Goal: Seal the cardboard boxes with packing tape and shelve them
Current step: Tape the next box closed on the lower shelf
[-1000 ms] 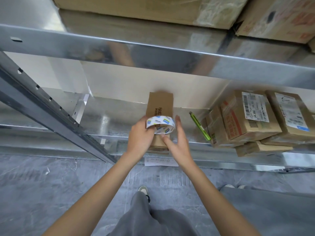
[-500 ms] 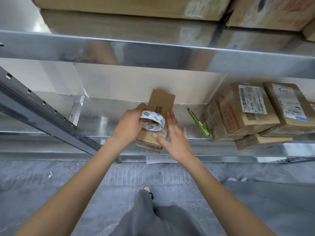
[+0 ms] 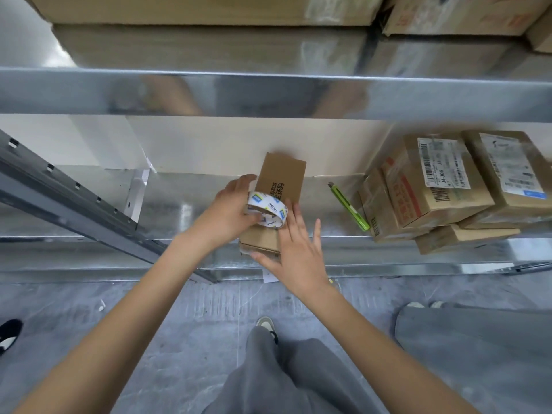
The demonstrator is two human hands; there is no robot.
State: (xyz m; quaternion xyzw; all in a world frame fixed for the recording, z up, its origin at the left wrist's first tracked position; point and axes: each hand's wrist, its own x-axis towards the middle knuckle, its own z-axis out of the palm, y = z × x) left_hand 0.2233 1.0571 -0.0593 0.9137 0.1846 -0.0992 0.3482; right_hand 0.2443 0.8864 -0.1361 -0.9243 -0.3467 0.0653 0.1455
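The small cardboard box (image 3: pixel 276 201) lies on the metal shelf (image 3: pixel 179 216), long axis running front to back. The left hand (image 3: pixel 228 213) grips the tape roll (image 3: pixel 266 208) atop the box; the right hand (image 3: pixel 298 249), grip wide with straight fingers, presses the box's near end.

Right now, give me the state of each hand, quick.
Left hand: holding the tape roll over the small box.
Right hand: open, fingers straight, pressing on the box's near end.
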